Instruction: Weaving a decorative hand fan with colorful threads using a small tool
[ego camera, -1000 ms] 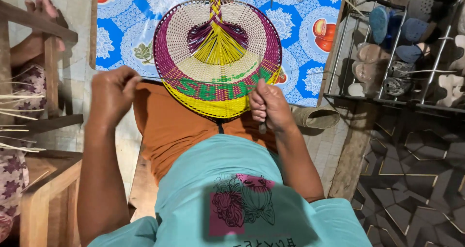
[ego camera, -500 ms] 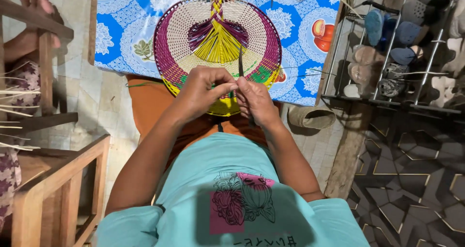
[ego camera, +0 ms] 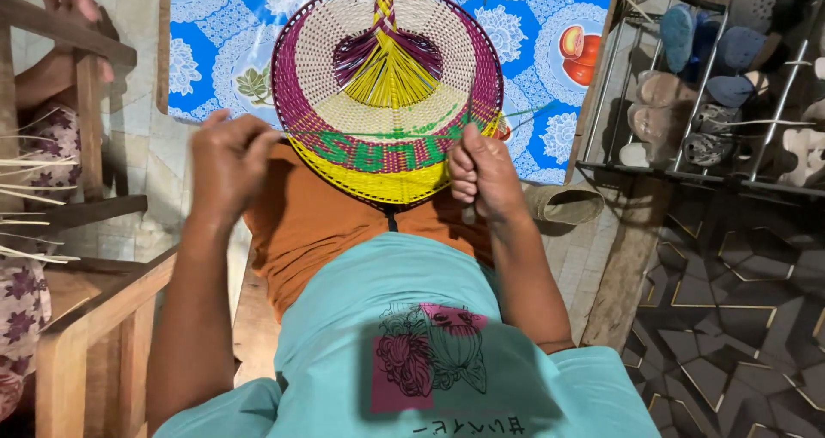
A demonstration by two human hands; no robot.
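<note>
A blue tablecloth (ego camera: 206, 68) with white lace rounds and red fruit prints is covering the table at the top, its far part cut off by the frame edge. To the right a metal shoe rack (ego camera: 601, 94) is holding sandals and slippers in grey, blue and tan, also running out of frame. At the left a wooden chair frame (ego camera: 86, 128) is partly hiding another person in a floral garment, whose hand (ego camera: 73, 12) is resting on the top rail; pale straw strips (ego camera: 26, 180) are sticking out near them.

The round woven fan (ego camera: 387, 94) is lying half on the table edge and half over the person's orange lap, its handle cut off at the top. It is showing purple, cream, yellow and green bands, with green woven lettering across the lower part.

The left hand (ego camera: 228, 163) is pinching a thin green strand (ego camera: 369, 134), drawing it taut across the fan. The right hand (ego camera: 481, 171) is closing in a fist at the fan's lower right edge, gripping a slim dark tool (ego camera: 467, 214) whose working end is hidden.
</note>
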